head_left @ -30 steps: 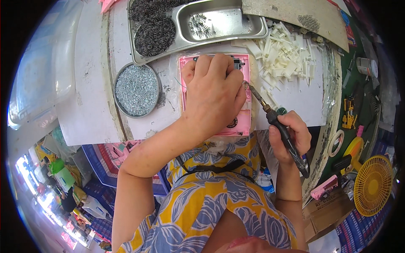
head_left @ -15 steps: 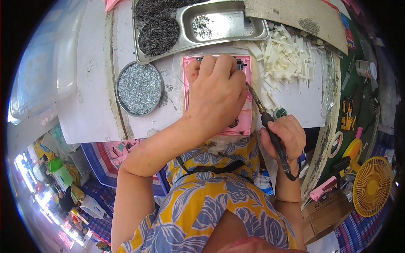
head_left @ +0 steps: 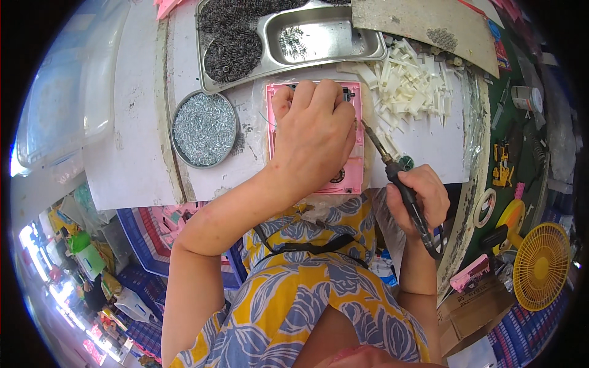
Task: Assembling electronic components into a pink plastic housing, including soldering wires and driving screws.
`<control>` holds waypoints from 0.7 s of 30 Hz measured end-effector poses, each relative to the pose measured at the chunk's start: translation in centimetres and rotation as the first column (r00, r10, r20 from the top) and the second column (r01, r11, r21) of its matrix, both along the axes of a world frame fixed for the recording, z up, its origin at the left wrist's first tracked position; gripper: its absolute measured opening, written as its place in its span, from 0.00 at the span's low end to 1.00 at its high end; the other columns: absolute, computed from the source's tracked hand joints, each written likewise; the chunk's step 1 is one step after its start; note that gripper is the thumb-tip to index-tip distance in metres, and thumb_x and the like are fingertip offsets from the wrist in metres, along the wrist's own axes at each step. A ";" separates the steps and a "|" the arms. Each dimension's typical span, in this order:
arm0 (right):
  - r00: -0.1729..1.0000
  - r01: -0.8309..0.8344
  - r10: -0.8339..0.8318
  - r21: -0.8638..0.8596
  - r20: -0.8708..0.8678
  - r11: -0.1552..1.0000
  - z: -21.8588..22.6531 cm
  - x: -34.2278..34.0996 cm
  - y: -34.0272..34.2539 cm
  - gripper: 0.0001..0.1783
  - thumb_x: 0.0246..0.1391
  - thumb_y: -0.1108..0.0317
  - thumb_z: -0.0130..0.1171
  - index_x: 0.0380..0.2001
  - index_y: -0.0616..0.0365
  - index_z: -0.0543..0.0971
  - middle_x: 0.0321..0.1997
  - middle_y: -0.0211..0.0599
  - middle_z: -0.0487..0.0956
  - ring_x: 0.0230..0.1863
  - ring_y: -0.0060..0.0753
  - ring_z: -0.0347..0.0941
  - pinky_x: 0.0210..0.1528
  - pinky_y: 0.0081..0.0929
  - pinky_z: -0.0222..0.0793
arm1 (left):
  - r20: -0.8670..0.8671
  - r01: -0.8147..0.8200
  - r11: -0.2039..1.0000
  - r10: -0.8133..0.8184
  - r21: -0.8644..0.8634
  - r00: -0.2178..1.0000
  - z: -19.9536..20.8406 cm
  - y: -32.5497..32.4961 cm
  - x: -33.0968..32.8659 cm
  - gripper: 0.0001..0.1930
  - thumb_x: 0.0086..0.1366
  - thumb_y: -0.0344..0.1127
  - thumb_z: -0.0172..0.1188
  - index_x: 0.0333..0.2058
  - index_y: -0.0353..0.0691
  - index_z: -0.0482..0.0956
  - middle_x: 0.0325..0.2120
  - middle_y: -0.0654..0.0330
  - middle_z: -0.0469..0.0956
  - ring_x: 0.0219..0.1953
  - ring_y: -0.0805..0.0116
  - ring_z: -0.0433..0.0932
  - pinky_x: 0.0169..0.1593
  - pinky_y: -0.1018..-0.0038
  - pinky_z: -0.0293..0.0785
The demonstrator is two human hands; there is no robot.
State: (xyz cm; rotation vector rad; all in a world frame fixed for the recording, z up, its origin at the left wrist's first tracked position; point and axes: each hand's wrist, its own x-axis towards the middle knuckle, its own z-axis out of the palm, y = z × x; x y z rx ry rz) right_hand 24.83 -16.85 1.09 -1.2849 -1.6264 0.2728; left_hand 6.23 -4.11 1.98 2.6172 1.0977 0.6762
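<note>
A shallow pink plastic casing (head_left: pixel 352 176) lies on the work surface in front of me. My left hand (head_left: pixel 316 126) rests over it, its fingers curled down into the casing. Their tips and whatever they pinch are hidden; a dark part (head_left: pixel 348 94) shows just beyond the knuckles. A thin wire sticks out left of the hand. My right hand (head_left: pixel 423 199) is closed round the black handle of a soldering iron (head_left: pixel 402 184). The iron slants up and left, and its tip is by the casing's right edge.
A round dish of small metal pieces (head_left: pixel 204 130) stands at left. Behind are a metal tray (head_left: pixel 319 60) with dark springs (head_left: pixel 230 52) and a board (head_left: pixel 429 30) over its corner. White plastic parts (head_left: pixel 411 86) are heaped at right, near a solder reel (head_left: pixel 405 162). A yellow fan (head_left: pixel 541 267) stands lower right.
My right hand and the soldering iron have shifted slightly right, so the tip has drawn away from the casing's inside toward its outer edge. My left hand stays in place on the casing.
</note>
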 end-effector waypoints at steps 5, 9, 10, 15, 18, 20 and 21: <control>1.000 -0.018 0.018 -0.005 -0.006 1.000 -0.5 -0.2 0.3 0.20 0.43 0.79 0.74 0.41 0.62 0.79 0.23 0.39 0.77 0.20 0.38 0.72 0.24 0.30 0.66 | -0.009 0.006 1.000 -0.006 0.012 1.000 -0.1 0.0 0.0 0.06 0.55 0.34 0.67 0.30 0.43 0.81 0.38 0.60 0.72 0.44 0.57 0.70 0.52 0.56 0.58; 0.999 -0.043 0.043 -0.008 0.017 0.999 -0.5 -0.2 0.5 0.22 0.40 0.81 0.74 0.41 0.61 0.79 0.23 0.38 0.77 0.21 0.38 0.72 0.24 0.30 0.66 | -0.027 0.005 1.000 -0.005 0.007 1.000 -0.2 -0.1 -0.1 0.06 0.55 0.34 0.67 0.30 0.43 0.81 0.38 0.60 0.72 0.45 0.57 0.71 0.52 0.55 0.57; 0.998 -0.049 0.049 -0.009 0.026 0.999 -0.5 -0.2 0.5 0.22 0.39 0.81 0.74 0.41 0.60 0.79 0.24 0.38 0.77 0.21 0.37 0.72 0.24 0.29 0.66 | -0.036 0.003 1.000 -0.002 0.007 0.999 -0.2 -0.1 -0.1 0.06 0.55 0.34 0.67 0.30 0.43 0.81 0.38 0.60 0.72 0.45 0.57 0.71 0.53 0.55 0.57; 0.990 -0.087 0.088 -0.007 0.108 0.996 -0.2 0.1 0.6 0.23 0.38 0.82 0.73 0.41 0.58 0.80 0.26 0.37 0.78 0.23 0.37 0.72 0.24 0.29 0.66 | -0.046 0.003 1.000 -0.003 0.012 0.999 -0.2 -0.1 -0.1 0.06 0.56 0.35 0.67 0.31 0.43 0.80 0.39 0.60 0.72 0.45 0.57 0.71 0.53 0.55 0.57; 0.996 -0.058 0.056 0.014 0.068 0.998 0.0 0.1 0.5 0.22 0.39 0.82 0.72 0.41 0.59 0.80 0.26 0.37 0.78 0.23 0.37 0.72 0.26 0.29 0.67 | -0.029 0.009 1.000 -0.008 0.026 1.000 -0.3 -0.1 -0.1 0.06 0.56 0.35 0.67 0.31 0.43 0.80 0.39 0.60 0.72 0.45 0.57 0.71 0.52 0.55 0.57; 1.000 -0.015 0.015 0.019 0.018 1.000 0.3 0.1 0.2 0.21 0.41 0.82 0.72 0.41 0.60 0.79 0.25 0.37 0.78 0.23 0.37 0.72 0.26 0.29 0.67 | -0.010 0.018 0.999 -0.018 0.028 1.000 -0.3 0.0 -0.1 0.06 0.56 0.35 0.67 0.31 0.43 0.80 0.39 0.60 0.72 0.44 0.57 0.70 0.52 0.56 0.57; 1.000 0.006 -0.006 0.013 -0.012 1.000 0.3 0.2 0.0 0.20 0.42 0.81 0.71 0.41 0.61 0.79 0.25 0.38 0.78 0.23 0.36 0.72 0.26 0.29 0.67 | -0.018 0.016 0.999 -0.016 0.027 1.000 -0.3 0.0 -0.1 0.06 0.56 0.35 0.67 0.31 0.43 0.79 0.39 0.60 0.72 0.44 0.57 0.70 0.52 0.56 0.57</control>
